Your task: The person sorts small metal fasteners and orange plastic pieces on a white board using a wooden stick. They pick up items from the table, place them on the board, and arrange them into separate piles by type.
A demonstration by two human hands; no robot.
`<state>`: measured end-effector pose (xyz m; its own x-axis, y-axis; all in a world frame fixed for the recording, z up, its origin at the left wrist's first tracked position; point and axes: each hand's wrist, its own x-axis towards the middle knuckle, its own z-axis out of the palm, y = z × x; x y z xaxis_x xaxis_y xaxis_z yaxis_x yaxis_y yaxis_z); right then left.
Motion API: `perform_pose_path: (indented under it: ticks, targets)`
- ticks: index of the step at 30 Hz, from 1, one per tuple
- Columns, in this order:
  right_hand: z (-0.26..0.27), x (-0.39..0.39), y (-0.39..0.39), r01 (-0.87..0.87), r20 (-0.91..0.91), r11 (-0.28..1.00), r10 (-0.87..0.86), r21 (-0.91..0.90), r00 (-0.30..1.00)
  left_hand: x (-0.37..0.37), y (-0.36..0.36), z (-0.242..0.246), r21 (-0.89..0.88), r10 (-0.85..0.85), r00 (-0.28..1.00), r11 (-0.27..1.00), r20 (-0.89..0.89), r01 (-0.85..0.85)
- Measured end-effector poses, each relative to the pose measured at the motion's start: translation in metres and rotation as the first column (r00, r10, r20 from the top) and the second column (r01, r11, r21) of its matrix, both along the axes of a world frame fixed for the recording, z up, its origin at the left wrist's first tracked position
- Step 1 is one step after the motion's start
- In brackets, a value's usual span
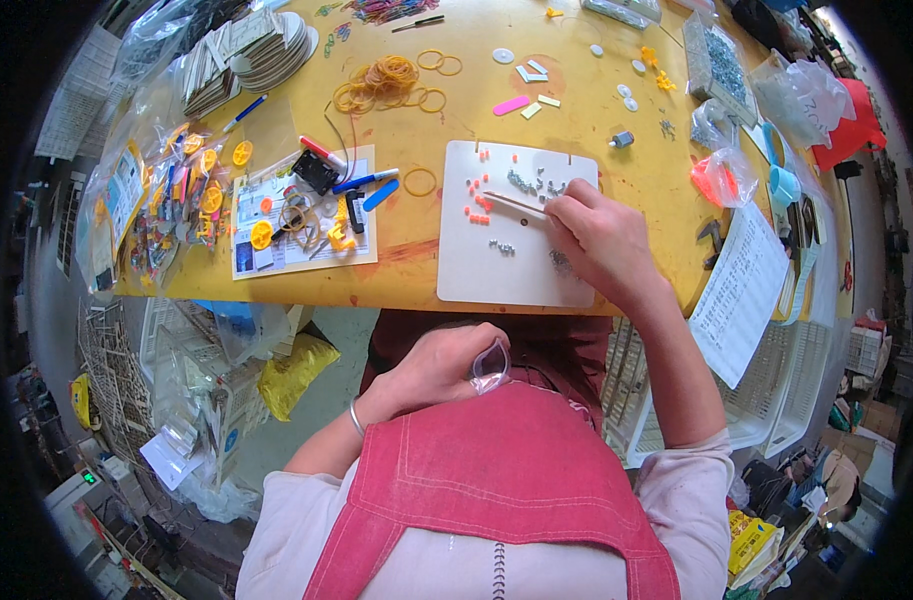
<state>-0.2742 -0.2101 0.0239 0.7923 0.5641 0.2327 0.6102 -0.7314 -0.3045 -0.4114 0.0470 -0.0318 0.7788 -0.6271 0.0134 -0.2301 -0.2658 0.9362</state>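
My right hand [602, 236] grips metal tweezers [512, 201] over a white board [464, 262]. Their tips lie beside small orange plastic pieces [479, 219] at the board's left. Small metal parts [524, 180] lie in groups near the board's top, and another group [503, 247] sits lower down. More metal bits [560, 260] are partly hidden by my right hand. At my lap, below the table edge, my left hand [445, 364] holds a small clear plastic bag [491, 364], its mouth spread apart.
Left of the board are a printed sheet [366, 251] with assorted parts, a blue pen [366, 180] and rubber bands [389, 82]. A large bag of parts [178, 210] lies farther left. At the right are a caliper [711, 241], a written sheet [741, 292] and a screw box [715, 67].
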Motion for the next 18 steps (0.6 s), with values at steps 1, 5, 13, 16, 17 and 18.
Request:
perform_pose_path:
  ticks: [1, 5, 13, 16, 17, 18]
  targets:
    - [0.000, 0.001, 0.001, -0.002, 0.001, 1.000, 0.002, -0.005, 1.000, 0.000, 0.000, 0.000, -0.001, 0.000, 1.000, 1.000, 0.003, 0.000]
    - [-0.004, 0.006, 0.009, -0.041, 0.003, 0.998, 0.041, -0.043, 0.999, -0.001, 0.001, 0.001, 0.010, 0.005, 1.000, 1.000, -0.004, -0.005]
    - [-0.004, 0.008, 0.008, -0.145, 0.056, 0.984, 0.152, -0.105, 0.987, -0.002, -0.001, 0.001, 0.008, 0.025, 1.000, 1.000, 0.004, -0.025]
    - [-0.002, 0.007, 0.004, -0.205, 0.096, 0.974, 0.214, -0.101, 0.972, -0.002, -0.001, 0.002, 0.005, 0.026, 1.000, 1.000, 0.000, -0.026]
    - [-0.001, 0.007, 0.002, -0.213, 0.103, 0.971, 0.224, -0.109, 0.969, -0.002, -0.002, 0.002, 0.004, 0.025, 1.000, 1.000, -0.001, -0.025]
    - [0.000, 0.005, 0.001, -0.220, 0.108, 0.969, 0.232, -0.111, 0.967, -0.002, -0.002, 0.002, 0.003, 0.025, 1.000, 1.000, -0.001, -0.025]
